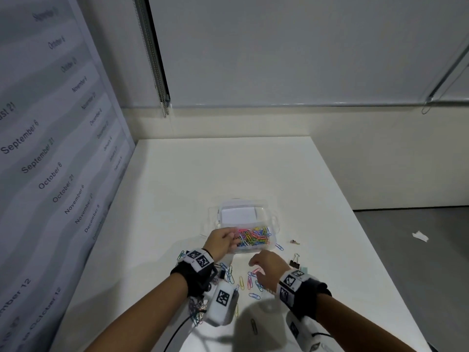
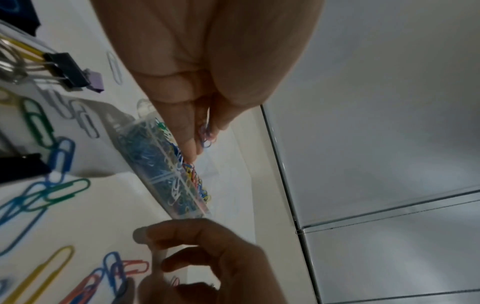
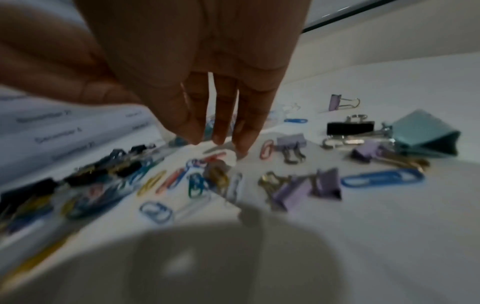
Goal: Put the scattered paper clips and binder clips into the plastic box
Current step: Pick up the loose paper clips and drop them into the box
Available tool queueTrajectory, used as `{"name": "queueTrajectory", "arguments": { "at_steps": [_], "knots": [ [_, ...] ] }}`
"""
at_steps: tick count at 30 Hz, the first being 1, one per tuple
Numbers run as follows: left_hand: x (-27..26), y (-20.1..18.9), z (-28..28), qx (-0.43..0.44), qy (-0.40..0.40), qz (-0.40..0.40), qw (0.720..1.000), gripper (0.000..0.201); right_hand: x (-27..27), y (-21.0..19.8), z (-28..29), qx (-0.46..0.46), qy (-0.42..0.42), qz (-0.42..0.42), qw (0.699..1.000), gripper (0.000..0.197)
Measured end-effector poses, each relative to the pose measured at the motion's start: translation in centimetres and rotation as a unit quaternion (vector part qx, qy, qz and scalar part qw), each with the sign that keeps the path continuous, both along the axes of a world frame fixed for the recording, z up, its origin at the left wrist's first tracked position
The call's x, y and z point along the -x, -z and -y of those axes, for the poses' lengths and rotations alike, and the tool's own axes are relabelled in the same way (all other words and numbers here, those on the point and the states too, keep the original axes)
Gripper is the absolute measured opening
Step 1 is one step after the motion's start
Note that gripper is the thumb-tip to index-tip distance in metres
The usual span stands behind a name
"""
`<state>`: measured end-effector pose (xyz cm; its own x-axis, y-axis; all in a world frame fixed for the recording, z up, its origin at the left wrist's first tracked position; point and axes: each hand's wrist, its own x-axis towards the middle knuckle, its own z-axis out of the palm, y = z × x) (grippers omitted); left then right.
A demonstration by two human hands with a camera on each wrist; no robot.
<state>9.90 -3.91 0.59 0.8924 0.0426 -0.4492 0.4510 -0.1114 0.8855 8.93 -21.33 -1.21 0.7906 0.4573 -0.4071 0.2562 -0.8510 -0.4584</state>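
A clear plastic box [image 1: 275, 221] stands mid-table with a heap of coloured paper clips [image 1: 255, 237] in its near half. My left hand [image 1: 234, 238] hovers over the box's near left corner and pinches a few small paper clips [image 2: 206, 135] between thumb and fingers, above the box [image 2: 166, 174]. My right hand [image 1: 255, 269] hangs just in front of the box over scattered paper clips [image 1: 250, 278]. Its fingers [image 3: 221, 131] point down, loosely spread, holding nothing. Purple binder clips [image 3: 306, 189], a black binder clip [image 1: 294, 262] and a teal binder clip [image 3: 426, 135] lie to its right.
A white slip of paper [image 1: 238, 214] lies in the box's far half. A wall panel printed with dates [image 1: 50, 161] borders the table's left side. The table's right edge [image 1: 355, 212] drops to grey floor with a paper scrap [image 1: 420, 236]. More clips [image 1: 196, 309] lie under my left wrist.
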Motion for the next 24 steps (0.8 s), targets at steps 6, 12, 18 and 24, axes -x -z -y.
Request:
{"name": "queueTrajectory", "arguments": {
  "at_steps": [6, 12, 18, 24],
  "knots": [
    [2.0, 0.2, -1.2, -0.098, 0.120, 0.043, 0.987, 0.040, 2.5, 0.8, -0.7, 0.020, -0.050, 0.006, 0.999, 0.049],
    [6.3, -0.6, -1.9, -0.228, 0.148, 0.132, 0.953, 0.033, 3.5, 0.4, -0.3, -0.032, -0.070, -0.019, 0.997, 0.037],
    [9.5, 0.6, -4.5, -0.381, 0.316, 0.042, 0.868, 0.039, 3.3, 0.1, 0.8, -0.017, -0.061, -0.050, 0.997, 0.062],
    [12.7, 2.1, -5.5, -0.436, 0.308, 0.002, 0.845, 0.052, 4.7, 1.0, -0.3, -0.008, -0.056, -0.063, 0.996, 0.081]
  ]
}}
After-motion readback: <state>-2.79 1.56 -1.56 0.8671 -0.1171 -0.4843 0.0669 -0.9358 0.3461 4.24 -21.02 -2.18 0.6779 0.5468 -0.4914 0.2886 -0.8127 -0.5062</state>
